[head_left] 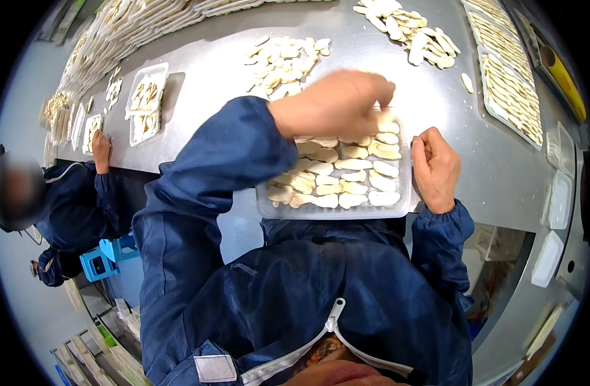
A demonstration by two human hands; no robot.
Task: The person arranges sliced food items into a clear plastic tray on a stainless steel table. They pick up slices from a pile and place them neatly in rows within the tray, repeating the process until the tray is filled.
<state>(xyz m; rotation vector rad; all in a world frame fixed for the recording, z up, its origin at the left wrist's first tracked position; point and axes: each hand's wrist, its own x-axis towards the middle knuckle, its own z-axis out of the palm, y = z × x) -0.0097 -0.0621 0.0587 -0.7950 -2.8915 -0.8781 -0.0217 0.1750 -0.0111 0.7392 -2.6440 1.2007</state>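
Observation:
A clear plastic tray (405,193) lies at the table's near edge, in front of my body. Rows of pale, elongated slices (353,175) cover its bottom; they look like sliced mushroom. Stretched across the tray's far part, my left hand (340,106) is smeared by motion and hides the slices beneath it. Its fingers point right and curl downward, but their grip is unclear. My right hand (436,168) rests closed beside the tray's right rim, its fingers curled in; whatever they may hold is hidden. Beyond the tray lies a loose pile of slices (283,61).
Another slice pile (416,35) lies at the far right, near filled trays (510,96). Stacked filled trays (115,38) rise at the far left. Two small trays (138,132) stand near a co-worker (70,199). Empty white trays (548,257) sit at right.

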